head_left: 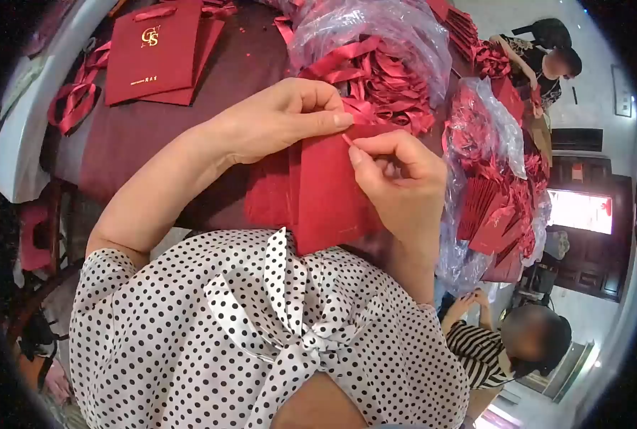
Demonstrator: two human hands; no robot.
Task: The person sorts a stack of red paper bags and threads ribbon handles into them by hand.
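Note:
A red paper gift bag (332,189) stands tilted in front of my chest, its top edge up by my fingers. My left hand (279,118) is closed in a pinch at that top edge, on the red ribbon there. Just to the right, my right hand (404,179) pinches a narrow end of red ribbon (347,140) between thumb and forefinger. Other red bags (270,189) lie beneath and left of this one. Beyond my hands, a heap of loose red ribbons (390,82) spills from clear plastic wrapping (375,21).
Red bags with a gold logo (150,61) lie on the dark red tablecloth (225,93) at upper left. More bags in plastic (490,207) are stacked at right. One person (540,68) works at the far right; another in a striped top (479,350) sits nearer.

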